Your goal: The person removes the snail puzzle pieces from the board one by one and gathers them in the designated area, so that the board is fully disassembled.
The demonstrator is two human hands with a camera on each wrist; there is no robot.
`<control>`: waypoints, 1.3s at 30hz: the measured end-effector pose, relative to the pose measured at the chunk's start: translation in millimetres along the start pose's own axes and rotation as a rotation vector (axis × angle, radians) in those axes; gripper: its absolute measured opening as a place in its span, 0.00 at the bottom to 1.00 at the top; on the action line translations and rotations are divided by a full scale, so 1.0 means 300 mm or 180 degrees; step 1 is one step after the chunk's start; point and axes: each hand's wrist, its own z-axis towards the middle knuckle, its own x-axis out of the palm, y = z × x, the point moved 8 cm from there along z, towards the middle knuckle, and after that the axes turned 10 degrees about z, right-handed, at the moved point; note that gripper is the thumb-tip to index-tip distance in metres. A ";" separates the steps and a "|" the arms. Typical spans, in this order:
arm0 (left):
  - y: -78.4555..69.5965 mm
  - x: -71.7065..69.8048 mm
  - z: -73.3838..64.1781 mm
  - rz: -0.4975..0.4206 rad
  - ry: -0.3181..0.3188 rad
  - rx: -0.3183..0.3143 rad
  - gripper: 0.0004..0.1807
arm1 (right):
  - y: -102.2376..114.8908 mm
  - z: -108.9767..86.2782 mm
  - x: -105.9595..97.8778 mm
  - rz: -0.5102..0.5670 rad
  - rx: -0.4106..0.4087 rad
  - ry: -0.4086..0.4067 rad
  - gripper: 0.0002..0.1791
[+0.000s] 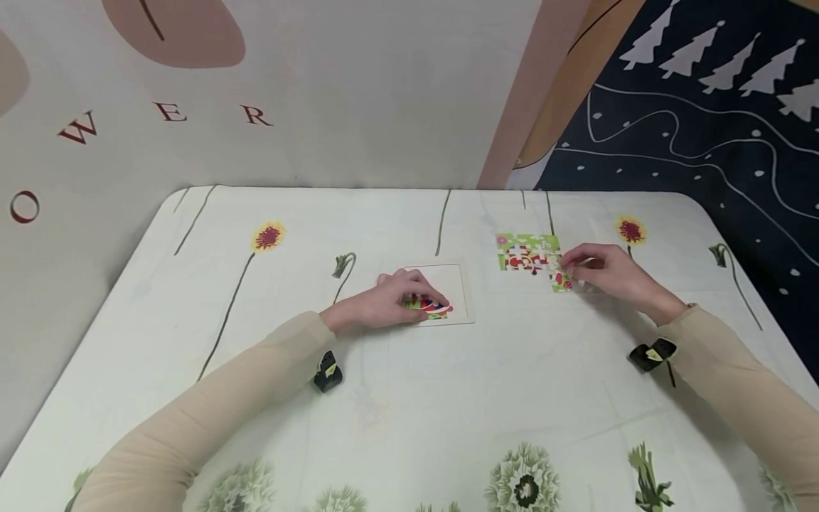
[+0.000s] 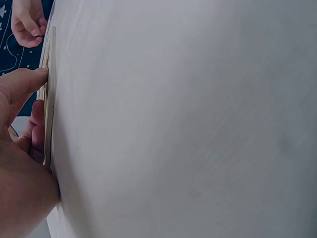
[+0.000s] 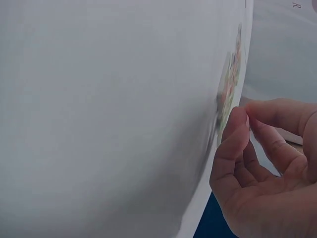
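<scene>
My left hand (image 1: 399, 299) rests on a flat puzzle board (image 1: 462, 284) with a thin outlined frame, its extended fingers over several colourful joined pieces (image 1: 441, 311) on the lower part. In the left wrist view, the thumb (image 2: 29, 82) touches the board's top face and the board shows edge-on. To the right lies a second group of joined jigsaw pieces (image 1: 517, 243), green, red and white, flat on the table. My right hand (image 1: 604, 270) pinches at this group's right edge, by a puzzle piece (image 1: 561, 283) with red and green print. In the right wrist view, thumb and index fingertip meet.
A white tablecloth (image 1: 384, 419) with printed flowers covers the table. A pale wall hanging (image 1: 358, 92) with letters stands behind it, and a dark cloth (image 1: 691, 142) with white trees hangs at the right. A small black camera (image 1: 328, 372) sits on the left wrist.
</scene>
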 end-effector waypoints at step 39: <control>0.040 -0.058 -0.048 0.0300 -0.0117 0.0047 0.20 | 0.228 0.016 0.266 0.0340 -0.0707 0.0618 0.10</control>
